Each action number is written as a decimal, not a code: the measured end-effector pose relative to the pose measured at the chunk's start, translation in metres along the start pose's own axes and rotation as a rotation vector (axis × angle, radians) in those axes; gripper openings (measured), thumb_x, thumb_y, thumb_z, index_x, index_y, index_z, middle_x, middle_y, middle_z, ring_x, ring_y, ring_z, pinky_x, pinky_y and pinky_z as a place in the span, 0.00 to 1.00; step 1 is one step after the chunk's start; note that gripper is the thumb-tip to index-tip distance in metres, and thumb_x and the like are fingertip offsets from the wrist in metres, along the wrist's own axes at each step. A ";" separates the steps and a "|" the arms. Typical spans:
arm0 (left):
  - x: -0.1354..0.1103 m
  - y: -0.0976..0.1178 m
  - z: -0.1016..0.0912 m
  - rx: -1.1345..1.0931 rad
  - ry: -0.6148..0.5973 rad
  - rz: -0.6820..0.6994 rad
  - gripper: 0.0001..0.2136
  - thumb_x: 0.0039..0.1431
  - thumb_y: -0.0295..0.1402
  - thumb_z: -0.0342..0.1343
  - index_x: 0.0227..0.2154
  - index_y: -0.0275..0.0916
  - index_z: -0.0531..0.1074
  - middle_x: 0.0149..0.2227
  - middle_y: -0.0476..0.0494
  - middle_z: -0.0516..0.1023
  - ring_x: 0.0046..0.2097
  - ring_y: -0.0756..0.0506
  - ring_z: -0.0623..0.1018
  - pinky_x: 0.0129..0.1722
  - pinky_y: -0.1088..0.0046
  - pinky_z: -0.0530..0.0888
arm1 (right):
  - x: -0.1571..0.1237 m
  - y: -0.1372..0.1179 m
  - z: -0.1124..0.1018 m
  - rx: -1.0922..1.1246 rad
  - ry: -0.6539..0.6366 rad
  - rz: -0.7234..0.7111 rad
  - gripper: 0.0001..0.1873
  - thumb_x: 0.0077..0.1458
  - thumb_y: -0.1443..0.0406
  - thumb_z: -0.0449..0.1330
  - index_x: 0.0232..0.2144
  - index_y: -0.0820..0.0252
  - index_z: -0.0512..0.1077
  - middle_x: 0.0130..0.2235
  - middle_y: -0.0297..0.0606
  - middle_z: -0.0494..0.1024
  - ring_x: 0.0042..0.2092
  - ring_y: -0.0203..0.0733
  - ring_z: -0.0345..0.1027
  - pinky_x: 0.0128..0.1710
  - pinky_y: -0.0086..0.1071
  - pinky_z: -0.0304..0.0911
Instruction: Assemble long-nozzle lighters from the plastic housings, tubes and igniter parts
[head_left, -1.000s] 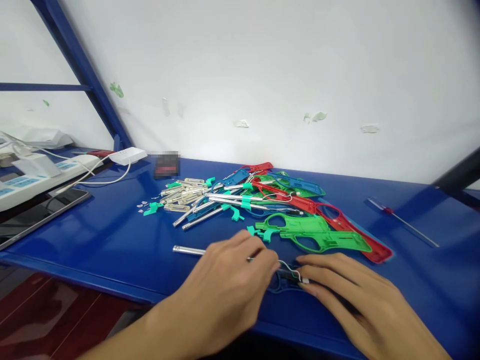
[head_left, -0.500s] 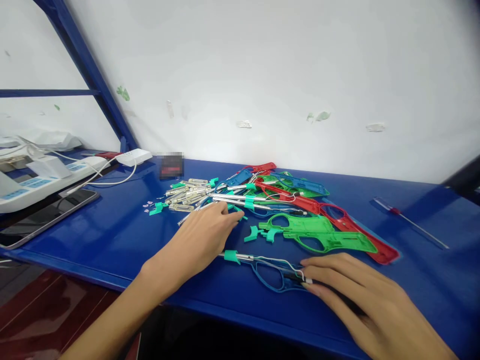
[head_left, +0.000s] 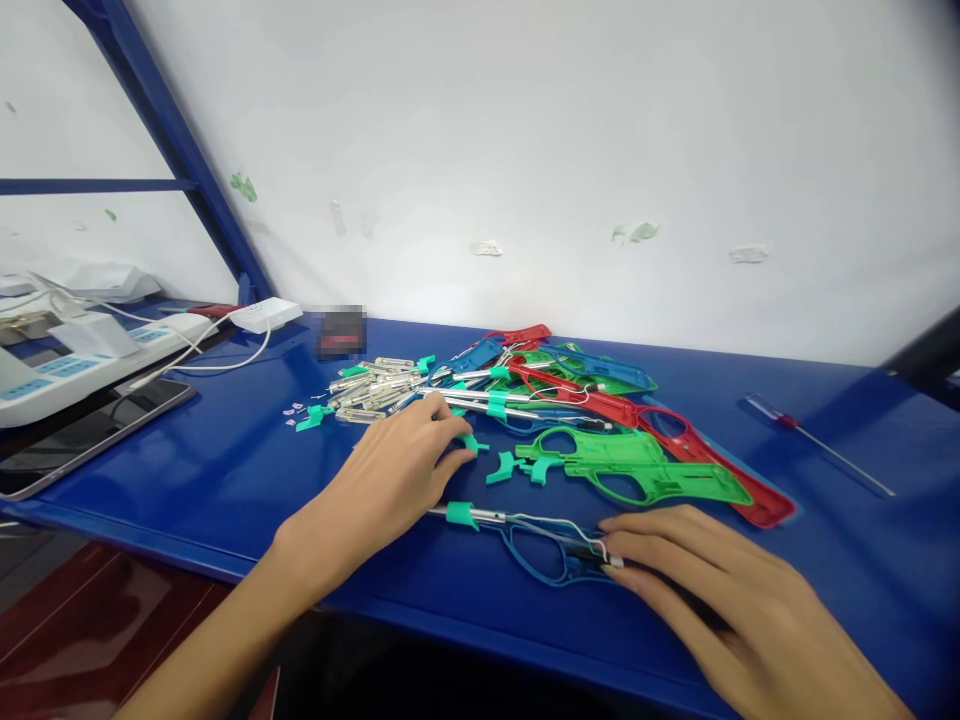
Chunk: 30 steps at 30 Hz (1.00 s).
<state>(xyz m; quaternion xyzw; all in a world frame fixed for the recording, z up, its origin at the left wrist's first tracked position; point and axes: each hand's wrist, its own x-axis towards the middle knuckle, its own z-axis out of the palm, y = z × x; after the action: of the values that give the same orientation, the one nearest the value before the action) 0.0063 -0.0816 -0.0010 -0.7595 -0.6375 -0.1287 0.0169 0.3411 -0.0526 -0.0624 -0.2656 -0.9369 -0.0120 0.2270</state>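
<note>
Near the front edge lies a blue plastic casing half [head_left: 551,578] that looks like part of a long-reach lighter. A metal tube [head_left: 491,516], a white wire and a teal trigger-like piece [head_left: 460,514] sit in it. My right hand [head_left: 720,590] is closed on the casing's handle end, fingertips by the wire's white tip; the palm hides the rest. My left hand [head_left: 409,460] pinches a small teal plastic piece [head_left: 470,443] between thumb and fingers, just in front of the heap. Two more teal pieces [head_left: 504,468] lie to its right, beside green casing halves [head_left: 660,480].
Behind my hands is a heap of red casings [head_left: 600,400], metal tubes and clear parts [head_left: 367,395]. A screwdriver [head_left: 817,445] lies at right. On the left are a phone [head_left: 97,435], a power strip [head_left: 161,340] and a white cable. A white wall stands behind the table.
My left hand's thumb and fingers have shifted slightly left and closer around the small teal piece, which now shows at their tips. The right hand stays on the blue casing.
</note>
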 end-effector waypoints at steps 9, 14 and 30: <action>-0.021 0.033 -0.016 -0.132 0.078 0.228 0.07 0.76 0.37 0.55 0.52 0.44 0.73 0.49 0.47 0.78 0.51 0.41 0.77 0.50 0.58 0.76 | 0.009 -0.007 -0.003 0.027 0.042 0.015 0.13 0.73 0.57 0.55 0.56 0.39 0.74 0.55 0.24 0.82 0.54 0.36 0.77 0.56 0.32 0.74; -0.034 0.055 -0.017 -0.126 -0.060 0.336 0.10 0.79 0.37 0.48 0.52 0.43 0.72 0.48 0.46 0.78 0.50 0.39 0.76 0.46 0.57 0.78 | 0.011 -0.009 -0.005 0.040 0.081 0.019 0.13 0.74 0.57 0.55 0.55 0.42 0.74 0.53 0.25 0.83 0.53 0.36 0.78 0.56 0.30 0.73; -0.029 0.061 -0.004 -0.139 -0.069 0.358 0.10 0.79 0.38 0.46 0.52 0.42 0.70 0.52 0.42 0.74 0.51 0.39 0.74 0.42 0.57 0.80 | 0.010 -0.010 -0.007 0.079 0.076 0.050 0.11 0.73 0.57 0.56 0.52 0.42 0.76 0.52 0.25 0.83 0.52 0.36 0.78 0.55 0.30 0.72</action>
<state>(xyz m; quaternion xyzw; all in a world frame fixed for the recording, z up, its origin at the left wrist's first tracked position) 0.0602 -0.1214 0.0045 -0.8641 -0.4818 -0.1416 -0.0349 0.3317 -0.0567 -0.0506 -0.2794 -0.9204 0.0205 0.2727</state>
